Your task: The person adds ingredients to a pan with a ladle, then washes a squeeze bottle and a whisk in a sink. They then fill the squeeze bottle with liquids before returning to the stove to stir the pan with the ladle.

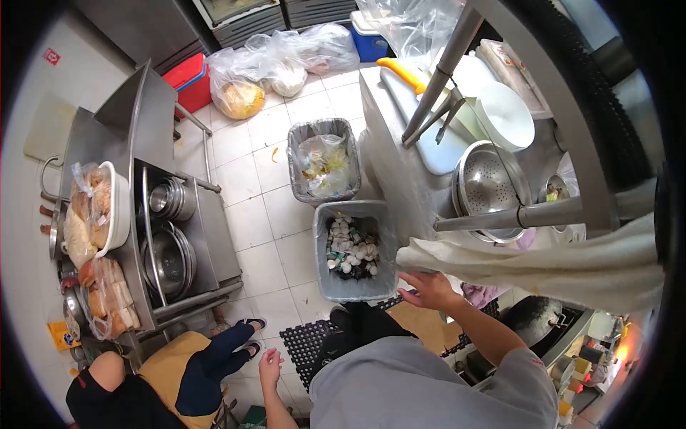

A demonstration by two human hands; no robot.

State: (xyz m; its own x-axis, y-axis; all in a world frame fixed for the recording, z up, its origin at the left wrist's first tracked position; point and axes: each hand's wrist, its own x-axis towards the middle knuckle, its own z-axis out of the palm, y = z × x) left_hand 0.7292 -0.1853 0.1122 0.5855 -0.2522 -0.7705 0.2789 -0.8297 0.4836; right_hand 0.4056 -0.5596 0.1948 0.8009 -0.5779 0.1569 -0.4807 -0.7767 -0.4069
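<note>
My right hand (431, 292) is open, fingers spread, at the lower edge of a white cloth (529, 263) that hangs from a metal rail. Its fingertips are close to the right rim of a grey bin (321, 247) holding white eggshell-like pieces and dark scraps. Down at my left side, my left hand (270, 368) hangs over the floor with its fingers loosely curled and apart, holding nothing. Behind the first bin stands a second bin (294, 171), lined with a clear bag with food scraps inside.
At left a steel shelf unit (218, 247) holds nested bowls and bagged bread (111, 297). A person (179, 368) sits at the lower left. The right-hand counter carries a colander (493, 179), a cutting board (436, 154) and a yellow-handled knife (401, 73). A wok (532, 318) is near my right arm.
</note>
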